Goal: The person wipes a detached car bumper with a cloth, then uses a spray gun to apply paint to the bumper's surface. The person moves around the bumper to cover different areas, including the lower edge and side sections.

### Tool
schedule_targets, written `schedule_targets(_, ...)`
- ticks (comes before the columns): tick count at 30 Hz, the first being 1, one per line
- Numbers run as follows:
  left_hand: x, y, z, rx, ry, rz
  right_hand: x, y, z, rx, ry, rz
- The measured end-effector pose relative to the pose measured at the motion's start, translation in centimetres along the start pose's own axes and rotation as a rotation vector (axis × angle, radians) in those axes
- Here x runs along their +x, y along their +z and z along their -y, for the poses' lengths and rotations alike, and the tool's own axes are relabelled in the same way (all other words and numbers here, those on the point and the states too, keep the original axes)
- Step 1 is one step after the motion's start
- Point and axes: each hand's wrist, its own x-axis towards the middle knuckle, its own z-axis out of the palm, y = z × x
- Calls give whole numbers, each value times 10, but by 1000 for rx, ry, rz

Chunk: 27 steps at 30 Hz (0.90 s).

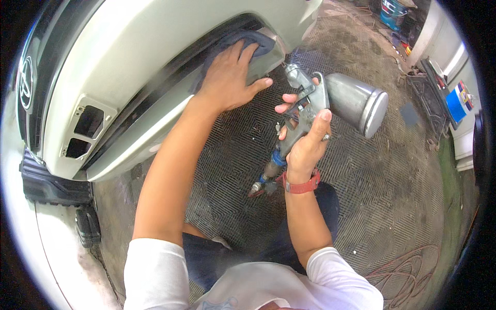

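Observation:
My left hand [230, 77] lies on a dark blue-grey cloth [257, 42], pressing it against the pale car bumper [139, 139]. Its fingers are spread over the cloth and the thumb sticks out to the side. In my right hand [306, 147] is a metal spray gun [310, 101], gripped around its handle, with a silver cup [356, 103] pointing right. The gun's nozzle end is close to the bumper's corner. From the bottom of its handle extends a hose fitting [271, 168] with blue parts. A red watch [301, 182] is on my right wrist.
Below lies a ridged dark floor [382, 196]. A red hose [408, 274] is coiled at lower right. Along the right stand a dark rack [429, 103] and a blue-and-white container [459, 103]. A blue bucket [393, 14] is at the back. A black ribbed case [54, 178] sits left.

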Motion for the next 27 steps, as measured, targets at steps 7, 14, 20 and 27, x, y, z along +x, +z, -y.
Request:
schedule_targets(7,66,24,-40,-210,-308,-88,13,-29,8,48,-19,26)
schedule_targets(14,83,39,-47,-991,-691,-544,15,-39,-8,105,20,-41)
schedule_targets(20,74,-13,-77,-2098,-509,-978,10,-33,-32,-6,-112,-132)
schedule_targets(27,2,-42,-49,-2205,-418,-1173,-4,-20,-37,-58,-94,-21)
